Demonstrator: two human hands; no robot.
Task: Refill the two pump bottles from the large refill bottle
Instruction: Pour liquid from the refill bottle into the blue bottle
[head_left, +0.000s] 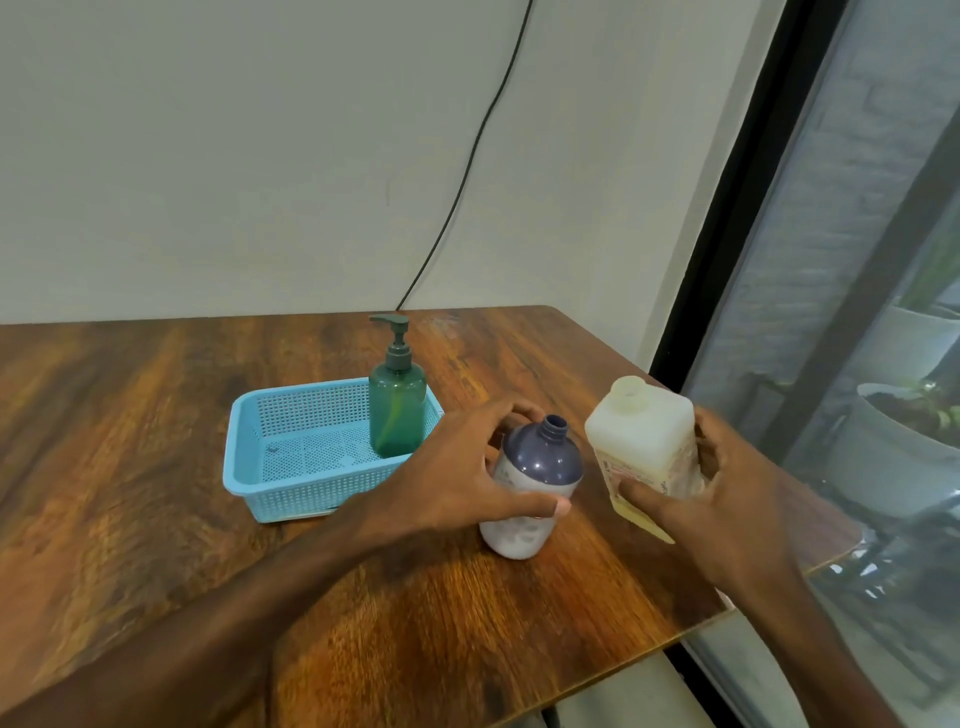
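A dark blue pump bottle (540, 462) stands on the wooden table with its pump off and its neck open; whitish liquid fills its lower part. My left hand (457, 467) is wrapped around its middle. To its right, my right hand (727, 488) grips the large white refill bottle (644, 436), which is uncapped and tilted slightly toward the blue bottle. A green pump bottle (397, 405) with its pump on stands upright in the right end of a light blue basket (260, 467).
The wooden table (156, 441) ends just right of the refill bottle, beside a glass door with a black frame (727, 260). Potted plants show behind the glass. A black cable (467, 171) runs down the wall behind the table.
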